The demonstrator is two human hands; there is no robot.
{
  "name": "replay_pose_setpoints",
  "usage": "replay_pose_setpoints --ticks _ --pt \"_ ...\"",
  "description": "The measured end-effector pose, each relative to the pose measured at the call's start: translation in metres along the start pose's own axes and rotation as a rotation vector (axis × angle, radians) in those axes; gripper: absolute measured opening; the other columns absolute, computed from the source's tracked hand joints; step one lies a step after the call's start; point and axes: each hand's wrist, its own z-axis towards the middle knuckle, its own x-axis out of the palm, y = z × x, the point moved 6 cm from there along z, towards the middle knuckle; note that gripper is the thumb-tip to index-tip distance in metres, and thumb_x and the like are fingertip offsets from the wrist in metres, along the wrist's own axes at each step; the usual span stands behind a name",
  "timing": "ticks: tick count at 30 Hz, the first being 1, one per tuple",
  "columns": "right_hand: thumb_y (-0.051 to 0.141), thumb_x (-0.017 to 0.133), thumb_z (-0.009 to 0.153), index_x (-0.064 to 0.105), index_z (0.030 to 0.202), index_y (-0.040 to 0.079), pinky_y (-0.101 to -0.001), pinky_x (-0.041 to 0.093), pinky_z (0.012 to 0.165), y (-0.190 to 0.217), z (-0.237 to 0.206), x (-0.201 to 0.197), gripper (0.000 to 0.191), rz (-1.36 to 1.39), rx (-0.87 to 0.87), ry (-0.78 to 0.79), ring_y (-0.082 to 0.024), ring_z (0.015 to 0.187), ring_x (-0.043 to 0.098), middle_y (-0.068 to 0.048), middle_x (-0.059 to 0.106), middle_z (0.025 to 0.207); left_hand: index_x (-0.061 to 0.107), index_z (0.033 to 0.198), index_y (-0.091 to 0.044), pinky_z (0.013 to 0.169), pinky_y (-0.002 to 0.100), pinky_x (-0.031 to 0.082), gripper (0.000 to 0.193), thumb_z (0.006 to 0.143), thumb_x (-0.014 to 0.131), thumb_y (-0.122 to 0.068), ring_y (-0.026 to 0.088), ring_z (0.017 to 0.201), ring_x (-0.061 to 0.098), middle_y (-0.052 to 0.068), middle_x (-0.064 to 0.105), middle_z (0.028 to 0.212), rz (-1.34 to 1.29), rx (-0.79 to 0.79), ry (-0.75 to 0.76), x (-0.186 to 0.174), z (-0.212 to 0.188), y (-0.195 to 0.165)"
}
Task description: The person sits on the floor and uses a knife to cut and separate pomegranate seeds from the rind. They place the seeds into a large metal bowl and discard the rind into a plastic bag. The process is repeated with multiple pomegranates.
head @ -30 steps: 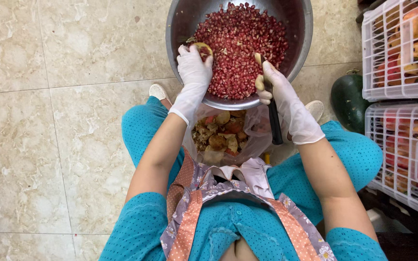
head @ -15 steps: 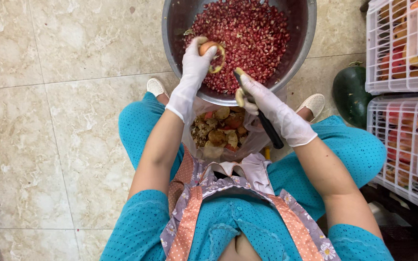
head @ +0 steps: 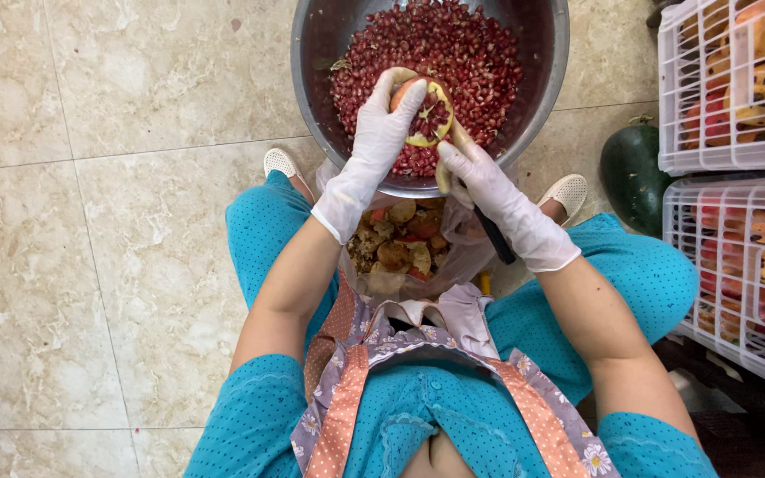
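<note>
My left hand (head: 381, 133), in a white glove, grips a cut pomegranate piece (head: 424, 111) over a large metal bowl (head: 312, 88) filled with red pomegranate seeds (head: 471, 62). My right hand (head: 480, 181), also gloved, holds a black-handled knife (head: 495, 237) and a strip of pale peel, with its fingertips touching the fruit piece. Both hands meet above the bowl's near rim.
A clear plastic bag of pomegranate peels (head: 400, 252) sits between my knees, below the bowl. White plastic crates of fruit (head: 728, 88) stand at the right, with a dark green melon (head: 632, 177) beside them. Beige tiled floor (head: 117, 221) spreads to the left.
My hands have come together over the bowl; the right hand moved left to the fruit piece held by the left hand. The view shifted slightly.
</note>
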Motion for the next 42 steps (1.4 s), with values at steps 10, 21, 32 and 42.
replay_pose_setpoints --ticks 10,21,32,42 --pt "0.025 0.061 0.106 0.019 0.169 0.012 -0.0271 0.045 0.080 0.012 -0.007 -0.016 0.077 -0.385 -0.290 -0.065 -0.012 0.091 0.050 -0.003 0.054 0.104 0.065 0.124 0.000 0.081 0.044 0.066 0.057 0.101 0.054 -0.051 0.025 0.096 0.074 0.014 0.075 0.111 -0.652 -0.542 0.193 0.006 0.005 0.049" --pt "0.039 0.051 0.108 0.002 0.169 0.015 -0.0260 0.060 0.066 0.000 0.001 -0.023 0.082 -0.464 -0.080 -0.010 -0.009 0.068 0.058 0.002 0.032 0.158 0.060 0.132 -0.005 0.068 0.034 0.062 0.074 0.091 0.052 -0.067 0.028 0.091 0.072 0.018 0.073 0.114 -0.557 -0.468 0.088 -0.007 0.008 0.050" --pt "0.041 0.050 0.105 0.002 0.169 0.017 -0.0201 0.028 0.038 0.002 0.005 0.014 0.084 0.009 -0.024 0.010 -0.006 0.042 0.034 -0.001 0.056 0.069 0.049 0.124 -0.007 0.084 0.030 0.059 0.049 0.094 0.082 -0.029 0.014 0.100 0.063 0.007 0.061 0.112 -0.364 0.019 -0.139 -0.005 -0.002 0.022" --pt "0.025 0.065 0.103 0.010 0.170 0.014 -0.0219 0.049 0.078 0.010 0.005 -0.009 0.088 -0.455 -0.265 -0.022 -0.007 0.079 0.055 0.002 0.061 0.085 0.066 0.118 -0.010 0.058 0.033 0.065 0.059 0.093 0.057 -0.063 0.021 0.078 0.076 0.011 0.074 0.101 -0.574 -0.507 0.136 0.001 -0.008 0.032"
